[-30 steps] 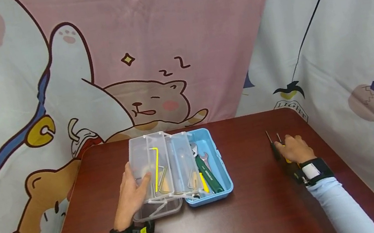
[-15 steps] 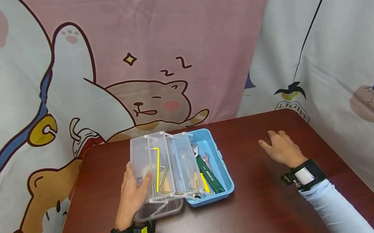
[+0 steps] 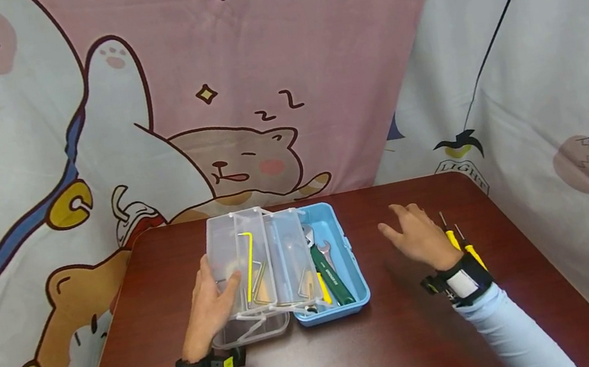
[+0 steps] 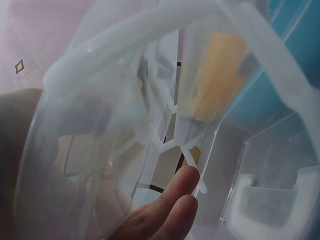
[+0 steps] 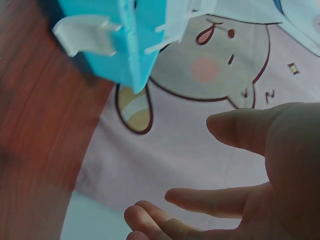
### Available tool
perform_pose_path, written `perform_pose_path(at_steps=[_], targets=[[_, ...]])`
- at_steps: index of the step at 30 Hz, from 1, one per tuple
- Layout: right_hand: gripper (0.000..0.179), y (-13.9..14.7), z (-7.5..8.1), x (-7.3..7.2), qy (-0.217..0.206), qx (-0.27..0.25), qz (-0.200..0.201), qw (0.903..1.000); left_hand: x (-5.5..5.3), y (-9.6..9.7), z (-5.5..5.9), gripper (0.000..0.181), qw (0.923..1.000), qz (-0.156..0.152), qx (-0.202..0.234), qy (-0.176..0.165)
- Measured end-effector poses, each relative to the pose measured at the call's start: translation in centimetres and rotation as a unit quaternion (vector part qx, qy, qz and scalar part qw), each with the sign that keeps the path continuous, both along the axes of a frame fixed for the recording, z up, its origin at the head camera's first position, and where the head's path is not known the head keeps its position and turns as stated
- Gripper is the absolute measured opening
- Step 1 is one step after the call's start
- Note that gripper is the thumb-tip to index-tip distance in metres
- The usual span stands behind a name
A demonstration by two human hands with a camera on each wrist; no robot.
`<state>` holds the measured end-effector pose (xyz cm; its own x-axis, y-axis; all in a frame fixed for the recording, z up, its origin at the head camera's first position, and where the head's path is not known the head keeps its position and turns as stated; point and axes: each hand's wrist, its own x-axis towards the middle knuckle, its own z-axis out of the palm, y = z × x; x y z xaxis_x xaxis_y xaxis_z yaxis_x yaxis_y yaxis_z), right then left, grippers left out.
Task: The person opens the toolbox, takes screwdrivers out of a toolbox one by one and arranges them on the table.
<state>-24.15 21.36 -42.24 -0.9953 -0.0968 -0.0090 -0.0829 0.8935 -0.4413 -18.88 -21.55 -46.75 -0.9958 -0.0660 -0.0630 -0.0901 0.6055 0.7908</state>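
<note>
A blue toolbox [image 3: 361,289] stands on the table with its clear plastic trays [image 3: 221,234] folded out to the left. My left hand [image 3: 205,312] holds the trays by their left side, thumb over the top; its fingers [image 4: 172,200] show beyond the clear plastic in the left wrist view. A yellow hex key [image 3: 249,269] and several metal ones lie in the trays. In the base are a green-handled adjustable wrench [image 3: 330,275] and a smaller open-end wrench [image 3: 325,250]. My right hand [image 3: 420,237] hovers right of the box, fingers spread, holding nothing.
Two yellow-handled screwdrivers [image 3: 462,240] lie at the table's right side, partly hidden behind my right wrist. The brown table [image 3: 370,353] meets a cartoon-print cloth [image 3: 340,72] hanging behind it. A white latch [image 5: 87,35] sticks out of the box's side.
My right hand has left the screwdrivers, moving left toward the toolbox with its fingers spreading. My left hand stays on the trays.
</note>
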Motion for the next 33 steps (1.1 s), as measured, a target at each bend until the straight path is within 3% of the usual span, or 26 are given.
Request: perform_pose_path(at_steps=[15, 21, 27, 33], targets=[[0.066, -7.6, -0.1, 0.0, 0.003, -0.006, 0.070, 0.9975, 0.0, -0.2, -0.1, 0.090, 1.0000, 0.006, -0.001, 0.007], [0.065, -10.3, -1.3, -0.3, -0.032, -0.003, 0.091, 0.9954, -0.1, -0.1, -0.2, 0.089, 0.9999, 0.008, 0.001, 0.007], [0.059, -12.2, -2.6, -0.6, -0.038, -0.002, 0.134, 0.9903, -0.2, 0.0, -0.1, 0.090, 1.0000, 0.006, 0.001, 0.006], [0.051, -13.2, -4.0, -1.8, -0.091, -0.006, 0.189, 0.9777, -0.2, 0.0, 0.0, 0.090, 1.0000, 0.004, 0.004, 0.005]])
